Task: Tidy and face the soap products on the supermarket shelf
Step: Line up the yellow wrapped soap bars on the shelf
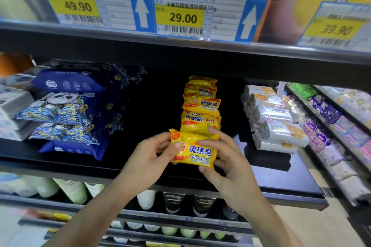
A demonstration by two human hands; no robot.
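Watching through the head camera, I see both hands gripping one yellow sulfur soap bar [193, 150] in front of the black shelf [120, 164]. The left hand [149, 157] curls round the bar's left end, thumb lying across the printed face. The right hand [224, 152] wraps the right end, fingers over the top edge and thumb under the lower right corner. The label faces me, right way up, tilted slightly clockwise.

Just behind the held bar stands a stack of matching yellow soaps [200, 106] on the same shelf (the lowest visible one has its print upside down, the others read upright). The held bar overlaps the bottom of the stack in view; I cannot tell if they touch.

Left of the stack, across a dark gap, lie blue patterned packs [66, 112], piled and leaning. Right of it, white boxed soaps [279, 126] sit stacked, askew. Above, on the upper shelf edge, price tags read 49.90 [78, 6], 29.00 [183, 18] and 39.90 [337, 29]. Bottles and tubes [172, 202] stand on the shelf below.
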